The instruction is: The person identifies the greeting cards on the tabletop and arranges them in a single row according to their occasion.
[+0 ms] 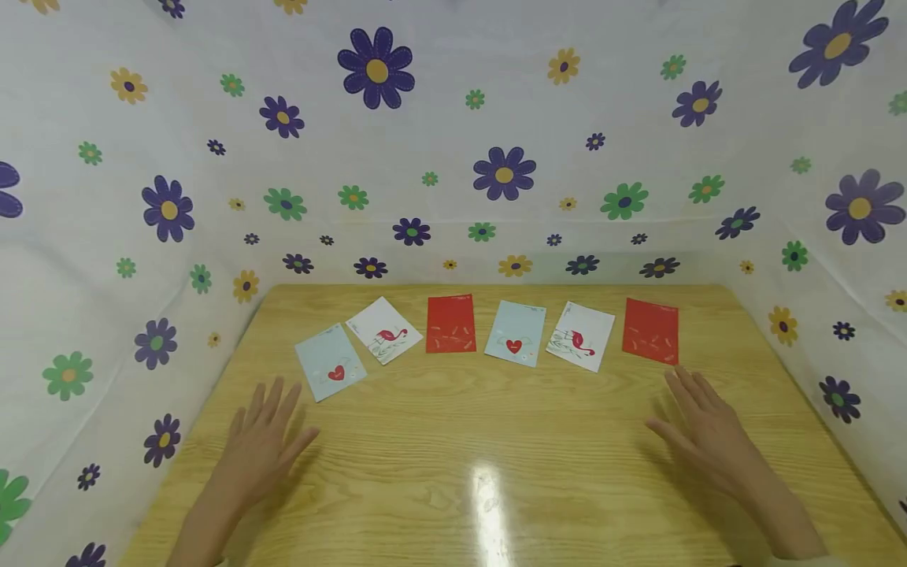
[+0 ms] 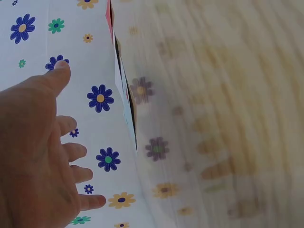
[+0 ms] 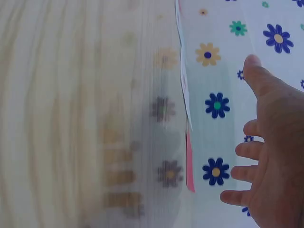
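While a flower-printed cloth [image 1: 425, 134] stands around the far edge and sides of a wooden table [image 1: 397, 465], six thin cards lie flat in a shallow arc across the table's far half. Both hands are empty, fingers straight and spread: the left hand [image 1: 260, 450] hovers near the left blue card [image 1: 319, 364], and the right hand [image 1: 714, 431] has its fingertips just beside the lower edge of the right red card [image 1: 650, 327]; whether they touch it cannot be told.

A low sweep of that hand would probably shove this card askew, since the glossy wood likely offers little grip. The left blue card and the left flamingo card [image 1: 383, 319] nearly meet at their corners, so a nudge could slide one over the other. Flat cards may also resist pinching, and a hurried fingernail could crease an edge. The left red card [image 1: 450, 319], right blue card [image 1: 520, 319] and right flamingo card [image 1: 598, 327] seem safer, being farther from the hands.

No brand is legible; the tiny corner print and the marks on the red hearts are too small to read.
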Tool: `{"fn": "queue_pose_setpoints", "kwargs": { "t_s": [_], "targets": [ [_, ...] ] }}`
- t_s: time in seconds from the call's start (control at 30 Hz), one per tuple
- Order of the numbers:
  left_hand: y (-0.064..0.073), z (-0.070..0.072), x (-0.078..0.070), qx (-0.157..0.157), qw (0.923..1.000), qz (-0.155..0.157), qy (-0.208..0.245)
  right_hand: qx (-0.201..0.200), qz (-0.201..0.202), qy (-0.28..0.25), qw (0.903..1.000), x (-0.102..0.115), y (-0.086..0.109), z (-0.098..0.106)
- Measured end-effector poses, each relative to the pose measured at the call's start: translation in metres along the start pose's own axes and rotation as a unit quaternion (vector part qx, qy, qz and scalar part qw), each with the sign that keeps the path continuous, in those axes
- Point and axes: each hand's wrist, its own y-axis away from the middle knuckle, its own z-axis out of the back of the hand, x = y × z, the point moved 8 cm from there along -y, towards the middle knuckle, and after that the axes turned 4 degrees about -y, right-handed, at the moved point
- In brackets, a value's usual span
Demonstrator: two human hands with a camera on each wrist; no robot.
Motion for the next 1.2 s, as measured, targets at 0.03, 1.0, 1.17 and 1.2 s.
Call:
{"fn": "queue_pose_setpoints", "kwargs": {
  "t_s": [0.03, 1.0, 1.17, 1.2],
  "targets": [
    [-0.001, 0.0, -0.001, 0.001, 1.0, 0.001, 0.006, 0.003, -0.002, -0.007, 1.0, 0.004, -0.003, -0.002],
    [-0.042, 0.03, 0.012, -0.099, 0.9922, -0.004, 0.076, 0.031, 0.122, -0.064, 0.99, 0.178, -0.113, -0.096],
    [-0.052, 0.03, 0.021, -0.079, 0.9914, 0.019, 0.103, 0.022, 0.137, -0.071, 0.9878, 0.21, -0.133, -0.11],
    [-0.054, 0.03, 0.022, -0.076, 0.9912, 0.023, 0.106, 0.025, 0.138, -0.075, 0.9873, 0.217, -0.138, -0.114]
  ]
}}
